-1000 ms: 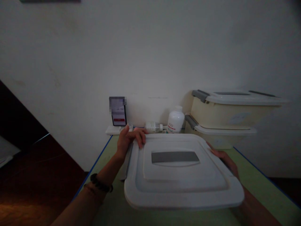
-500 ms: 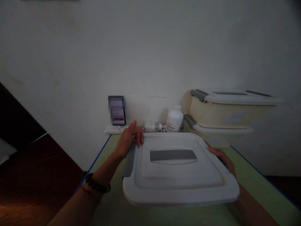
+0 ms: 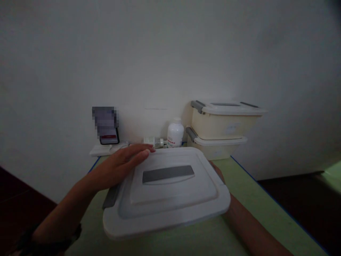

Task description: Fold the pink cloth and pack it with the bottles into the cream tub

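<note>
- Left of your grip, a phone (image 3: 109, 137) stands propped on a white base (image 3: 101, 151) near the wall, its screen partly blurred out.
- Your left hand (image 3: 114, 169) lies over the far-left part of the lid, fingers extended and close together, resting on top rather than pinching anything. A dark bracelet (image 3: 50, 246) circles the wrist.
- Just under and nearer you than that hand, a grey latch (image 3: 111, 196) angles out from the lid's left edge; you cannot tell whether it is fastened.
- Beyond your left fingertips, a small clear bottle (image 3: 153, 142) lies on its side.
- Between your hands is the white lid (image 3: 170, 193), slightly turned and tilted, with rounded corners, a raised rim and a grey strip (image 3: 168, 174) across its middle. It looks whole and right side up. What lies beneath it is hidden, so you cannot tell how fully it is seated.
- Past the lid's far edge, a white bottle (image 3: 175, 134) with red print stands upright.
- Your right hand (image 3: 217, 171) is at the lid's right edge, mostly hidden; you cannot tell how its fingers are set, nor see any latch there.
- Beyond your right hand, an upper box (image 3: 221, 126) sits on a lower box (image 3: 217, 151), both with lids on.
</note>
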{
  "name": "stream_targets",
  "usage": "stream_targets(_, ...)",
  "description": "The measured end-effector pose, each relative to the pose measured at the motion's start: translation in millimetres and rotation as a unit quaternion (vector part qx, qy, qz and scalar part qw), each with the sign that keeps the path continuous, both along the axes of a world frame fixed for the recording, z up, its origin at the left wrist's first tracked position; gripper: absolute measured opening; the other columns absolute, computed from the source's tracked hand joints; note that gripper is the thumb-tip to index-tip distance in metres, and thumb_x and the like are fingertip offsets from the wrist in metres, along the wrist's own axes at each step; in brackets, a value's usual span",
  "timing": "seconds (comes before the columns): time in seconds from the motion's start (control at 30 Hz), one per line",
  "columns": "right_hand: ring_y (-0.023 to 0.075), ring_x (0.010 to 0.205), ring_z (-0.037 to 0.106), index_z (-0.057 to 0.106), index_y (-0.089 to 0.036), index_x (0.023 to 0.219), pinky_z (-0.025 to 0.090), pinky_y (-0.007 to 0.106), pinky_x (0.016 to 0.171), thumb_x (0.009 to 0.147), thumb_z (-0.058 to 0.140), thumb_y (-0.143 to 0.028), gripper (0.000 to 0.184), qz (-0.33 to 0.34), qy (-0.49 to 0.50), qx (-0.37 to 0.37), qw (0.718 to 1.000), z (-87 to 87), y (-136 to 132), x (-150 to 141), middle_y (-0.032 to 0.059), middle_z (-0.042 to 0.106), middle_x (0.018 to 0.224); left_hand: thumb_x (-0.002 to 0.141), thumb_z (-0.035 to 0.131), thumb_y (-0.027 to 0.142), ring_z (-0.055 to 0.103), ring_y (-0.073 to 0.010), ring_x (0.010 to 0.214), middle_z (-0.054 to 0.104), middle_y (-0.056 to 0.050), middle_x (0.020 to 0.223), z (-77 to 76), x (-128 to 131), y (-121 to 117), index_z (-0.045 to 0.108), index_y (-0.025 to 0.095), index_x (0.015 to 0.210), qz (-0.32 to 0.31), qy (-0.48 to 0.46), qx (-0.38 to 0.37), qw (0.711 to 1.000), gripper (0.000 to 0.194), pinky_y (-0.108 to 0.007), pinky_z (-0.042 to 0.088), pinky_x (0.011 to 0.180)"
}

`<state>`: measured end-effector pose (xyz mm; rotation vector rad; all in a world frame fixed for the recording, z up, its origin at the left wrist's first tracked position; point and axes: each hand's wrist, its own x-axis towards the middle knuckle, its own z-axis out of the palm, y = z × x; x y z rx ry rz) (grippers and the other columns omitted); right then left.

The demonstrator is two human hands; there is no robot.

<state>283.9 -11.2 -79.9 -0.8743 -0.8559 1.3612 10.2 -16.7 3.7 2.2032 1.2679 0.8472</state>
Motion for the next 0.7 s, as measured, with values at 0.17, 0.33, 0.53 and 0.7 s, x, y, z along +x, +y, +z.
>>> stream_targets(0.17, 0.0221, 0.082, 0.067, 0.069, -0.023, 0.08, 0.048, 0.036, 0.085, 0.073, 0.055, -0.039, 0.022, 0.067, 0.107, -0.091, 0.988, 14.4, -10, -3, -0.0017, 0.073, 0.076, 0.087, 0.039, 0.045, 0.042, -0.0265, 0.122, 0.052, 0.004, 0.13, -6.6, 6, -1, 0.063, 0.035, 0.109, -0.011, 0.085, 0.015, 0.996, 0.034, -0.047, 0.024, 0.105)
stream_targets(0.33, 0.0199, 0.095, 0.063, 0.063, -0.027, 0.103, 0.042, 0.036, 0.092, 0.076, 0.053, -0.043, 0.033, 0.085, 0.174, -0.086, 0.977, 21.1, -13, -1, -0.0022, 0.071, 0.094, 0.087, 0.041, 0.043, 0.039, -0.0258, 0.124, 0.049, 0.005, 0.133, -10.3, 2, 2, 0.059, 0.036, 0.113, -0.02, 0.103, 0.017, 0.994, 0.032, -0.047, 0.023, 0.106)
stream_targets(0.53, 0.0243, 0.088, 0.066, 0.068, -0.025, 0.084, 0.048, 0.038, 0.084, 0.068, 0.057, -0.041, 0.025, 0.049, 0.118, -0.061, 0.99, 6.8, -6, 1, -0.0007, 0.073, 0.08, 0.087, 0.04, 0.045, 0.039, -0.0269, 0.124, 0.047, 0.005, 0.134, -10.2, 2, 2, 0.06, 0.037, 0.112, -0.016, 0.123, 0.017, 0.992, 0.033, -0.047, 0.024, 0.105)
stream_targets(0.7, 0.0235, 0.066, 0.067, 0.065, -0.026, 0.058, 0.052, 0.036, 0.071, 0.062, 0.061, -0.038, 0.013, -0.011, 0.077, -0.037, 0.996, -2.9, 0, 4, -0.0033, 0.069, 0.056, 0.085, 0.043, 0.044, 0.041, -0.0274, 0.123, 0.049, 0.006, 0.133, -12.4, -1, 5, 0.059, 0.04, 0.111, -0.018, 0.118, 0.026, 0.993, 0.031, -0.048, 0.027, 0.104)
